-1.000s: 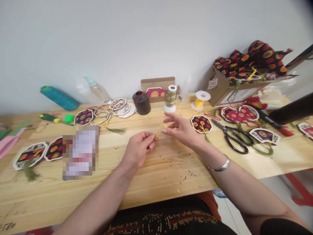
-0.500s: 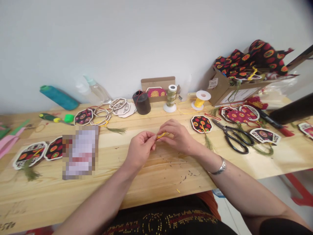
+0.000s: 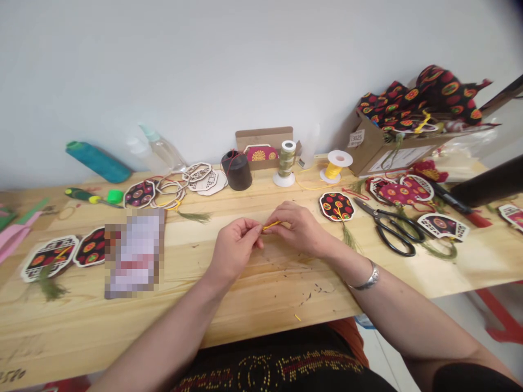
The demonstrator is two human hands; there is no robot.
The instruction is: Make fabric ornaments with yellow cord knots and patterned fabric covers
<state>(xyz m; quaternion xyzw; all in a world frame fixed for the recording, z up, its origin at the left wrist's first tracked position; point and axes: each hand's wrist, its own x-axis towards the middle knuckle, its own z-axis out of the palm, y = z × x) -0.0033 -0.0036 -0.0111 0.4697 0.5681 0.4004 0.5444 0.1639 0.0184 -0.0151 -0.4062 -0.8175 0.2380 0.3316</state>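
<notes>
A short piece of yellow cord [image 3: 271, 224] runs between my two hands, just above the wooden table [image 3: 261, 305]. My left hand [image 3: 239, 242] pinches one end of it between thumb and forefinger. The fingertips of my right hand [image 3: 296, 228] are closed on the other end; the cord's tips are hidden in the fingers. To the right of my right hand lies an eight-sided ornament [image 3: 336, 207] with dark patterned cloth and a green tassel. A pair of black-handled scissors [image 3: 394, 231] rests farther right.
Along the wall stand a black thread spool [image 3: 237, 171], a green thread spool [image 3: 286, 163] and a yellow cord spool [image 3: 337, 166]. A cardboard box [image 3: 368, 141] holds patterned cloth at the back right. More ornaments [image 3: 51, 258] lie at left, beside a blurred-out packet [image 3: 137, 253].
The fingers of my right hand have lowered and closed a little on the yellow cord, which now looks straighter. My left hand stays nearly still.
</notes>
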